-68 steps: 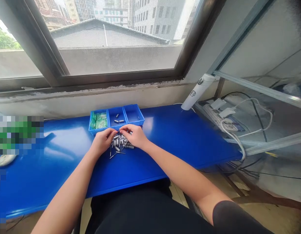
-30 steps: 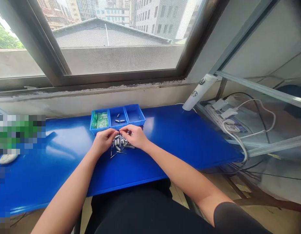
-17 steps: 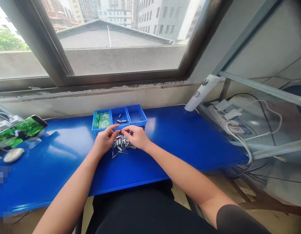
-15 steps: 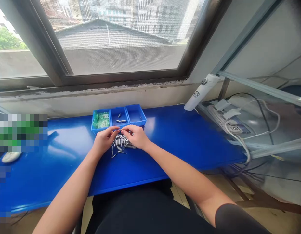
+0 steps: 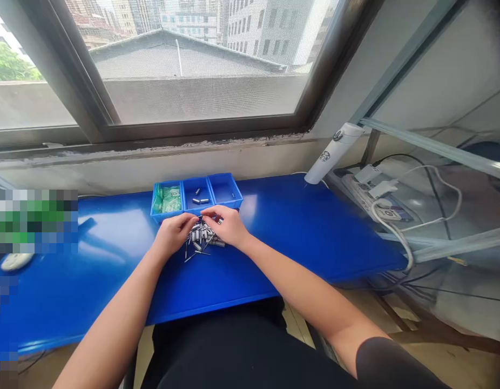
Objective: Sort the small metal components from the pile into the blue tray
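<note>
Pinching one dark piece (image 5: 200, 218), left fingers (image 5: 188, 217) and right fingers (image 5: 211, 213) hover over silvery cylinders (image 5: 196, 236).

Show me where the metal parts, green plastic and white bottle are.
Metal parts (image 5: 196, 236): head view, middle of the heap.
Green plastic (image 5: 171, 201): head view, middle of its visible surface.
White bottle (image 5: 333, 153): head view, middle of its body.

You are wearing a plain black top (image 5: 234, 351), its cloth showing as one smooth, even dark area. Your right sleeve (image 5: 382, 359) is ending near the elbow in a gently curved hem and is looking charcoal where light is catching it. Your right forearm (image 5: 290, 275) and left forearm (image 5: 124, 297) are showing bare, tapering to the wrists, and your right hand (image 5: 228, 224) and left hand (image 5: 171, 232) are showing bare too.
</note>
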Demonstrator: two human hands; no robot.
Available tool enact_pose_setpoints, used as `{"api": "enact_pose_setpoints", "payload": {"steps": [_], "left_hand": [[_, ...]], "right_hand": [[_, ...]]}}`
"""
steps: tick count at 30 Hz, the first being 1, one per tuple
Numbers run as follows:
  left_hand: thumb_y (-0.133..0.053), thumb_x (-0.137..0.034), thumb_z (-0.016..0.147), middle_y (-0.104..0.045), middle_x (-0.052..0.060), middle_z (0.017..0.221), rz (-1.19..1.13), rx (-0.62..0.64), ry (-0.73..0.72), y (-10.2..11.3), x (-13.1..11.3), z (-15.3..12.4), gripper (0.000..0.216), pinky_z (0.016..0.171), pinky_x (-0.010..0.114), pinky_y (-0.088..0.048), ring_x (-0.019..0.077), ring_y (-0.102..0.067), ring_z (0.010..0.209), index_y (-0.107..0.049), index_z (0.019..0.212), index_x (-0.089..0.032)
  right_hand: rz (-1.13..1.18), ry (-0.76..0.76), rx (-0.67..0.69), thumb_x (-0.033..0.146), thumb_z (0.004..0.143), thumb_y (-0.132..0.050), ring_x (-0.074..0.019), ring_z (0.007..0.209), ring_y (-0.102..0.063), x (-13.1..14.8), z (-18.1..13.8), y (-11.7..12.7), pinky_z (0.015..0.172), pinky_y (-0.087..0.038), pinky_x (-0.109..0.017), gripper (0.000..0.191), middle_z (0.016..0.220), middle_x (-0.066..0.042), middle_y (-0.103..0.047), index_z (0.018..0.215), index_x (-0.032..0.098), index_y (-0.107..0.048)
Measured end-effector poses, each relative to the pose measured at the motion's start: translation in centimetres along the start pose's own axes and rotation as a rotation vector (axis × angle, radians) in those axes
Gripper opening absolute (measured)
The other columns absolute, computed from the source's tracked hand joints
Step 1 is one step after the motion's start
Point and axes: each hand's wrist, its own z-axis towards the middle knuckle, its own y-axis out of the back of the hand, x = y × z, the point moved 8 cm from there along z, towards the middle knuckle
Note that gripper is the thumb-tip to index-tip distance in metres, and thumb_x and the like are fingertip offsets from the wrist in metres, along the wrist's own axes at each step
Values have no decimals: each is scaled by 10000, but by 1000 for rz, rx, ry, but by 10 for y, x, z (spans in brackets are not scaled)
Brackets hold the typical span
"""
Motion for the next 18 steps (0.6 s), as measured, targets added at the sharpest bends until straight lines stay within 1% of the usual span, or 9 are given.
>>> {"api": "enact_pose_setpoints", "payload": {"steps": [3, 5, 7, 9, 12, 15, 18], "left_hand": [[-545, -395, 926, -686, 10, 683, -28, -11, 20, 1, 1, 0, 289, 549, 211, -432, 110, -566, 550, -721, 951, -167], [-570, -412, 910, -611, -24, 585, -48, -29, 32, 2, 2, 0, 301, 508, 204, -402, 92, -491, 485, -719, 1018, -174], [-591, -421, 897, -549, -46, 536, -52, -41, 36, 3, 2, 0, 300, 494, 200, -384, 83, -444, 463, -723, 1022, -182], [-594, -418, 893, -553, -43, 542, -49, -44, 40, 3, 2, -1, 282, 499, 201, -382, 82, -446, 471, -730, 960, -180], [-563, -405, 908, -633, -13, 620, -43, -16, 64, 1, 5, 0, 284, 523, 209, -401, 95, -499, 512, -714, 887, -166], [-502, -401, 934, -668, 6, 659, -28, 37, 71, -2, 6, 0, 323, 556, 219, -426, 115, -552, 555, -693, 832, -162], [-476, -393, 943, -661, 10, 633, -13, 46, 60, -3, 3, 1, 343, 565, 226, -431, 125, -566, 556, -688, 802, -162]], "right_hand": [[-14, 0, 13, 224, 855, -603, -167, 813, -671, 1, 0, -1, 682, -532, -276, 154, 918, -62, -742, 922, 181, -735], [-15, -1, 18, 227, 864, -596, -162, 816, -668, 2, 0, -1, 681, -528, -269, 155, 920, -57, -741, 918, 184, -735], [-14, -8, 26, 230, 868, -595, -160, 816, -668, 3, 0, -2, 679, -525, -265, 154, 920, -56, -742, 912, 185, -735], [-15, -18, 33, 236, 863, -603, -162, 809, -668, 3, -1, -2, 679, -524, -269, 147, 911, -57, -743, 898, 183, -736], [25, -42, 37, 253, 850, -621, -172, 826, -674, 2, -1, -3, 715, -532, -286, 138, 909, -62, -744, 877, 178, -733], [200, -170, 24, 318, 836, -643, -174, 788, -683, -11, 0, -5, 719, -547, -300, 172, 865, -60, -740, 881, 172, -722], [402, -346, -41, 404, 800, -675, -171, 702, -672, -31, 1, -3, 652, -555, -304, 255, 775, -54, -718, 865, 160, -704]]}}
